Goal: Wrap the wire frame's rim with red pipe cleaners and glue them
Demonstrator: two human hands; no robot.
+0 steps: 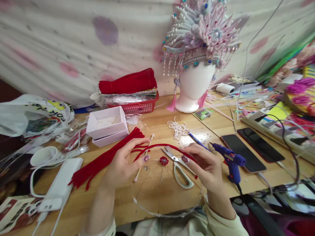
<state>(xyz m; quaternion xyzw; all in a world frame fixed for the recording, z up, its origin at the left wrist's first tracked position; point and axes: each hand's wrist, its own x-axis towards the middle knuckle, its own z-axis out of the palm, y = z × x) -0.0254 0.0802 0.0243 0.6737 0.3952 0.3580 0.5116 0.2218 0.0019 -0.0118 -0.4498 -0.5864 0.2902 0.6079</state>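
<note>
Both hands hold a red pipe cleaner [162, 145] bent in an arc along the top of a thin wire hoop [162, 209]. My left hand [125, 164] pinches its left end, fingers closed on it. My right hand [204, 162] pinches the right end. A small red coil [163, 160] sits on the wooden table [152, 124] between the hands. White-handled scissors [180, 170] lie just under the arc. A bundle of red pipe cleaners [103, 162] lies by my left wrist.
A blue glue gun [231, 162] stands right of my right hand, two phones [253, 150] beyond it. A pearl string [178, 129], a pink box [108, 126], a red basket [137, 105] and a beaded headdress on a white stand [197, 59] sit behind. A white power bank [59, 185] lies left.
</note>
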